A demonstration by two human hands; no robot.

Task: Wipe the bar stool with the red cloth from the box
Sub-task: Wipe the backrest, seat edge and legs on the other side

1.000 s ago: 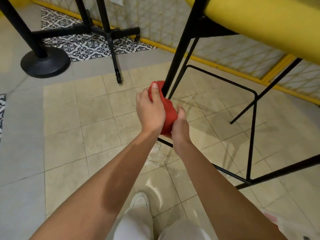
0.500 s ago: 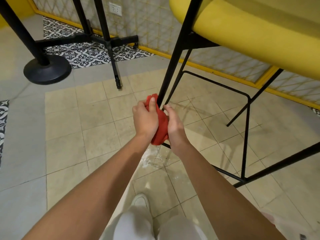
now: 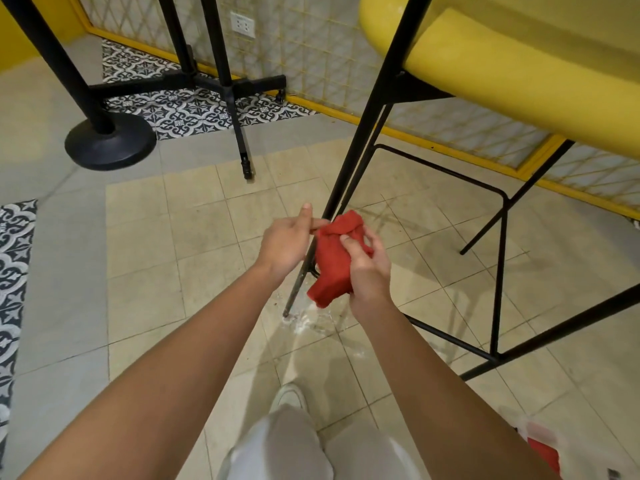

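Red cloth (image 3: 334, 261) sits at the centre of the frame, bunched against the lower part of the black front leg (image 3: 360, 140) of the bar stool (image 3: 502, 74). The right hand (image 3: 369, 271) grips it with curled fingers, and the left hand (image 3: 285, 244) pinches its upper corner just beside the leg, thumb raised. To wipe this leg well, I think the cloth should wrap fully around the tube and slide down to the foot, where the metal looks dull, under a steady squeeze.
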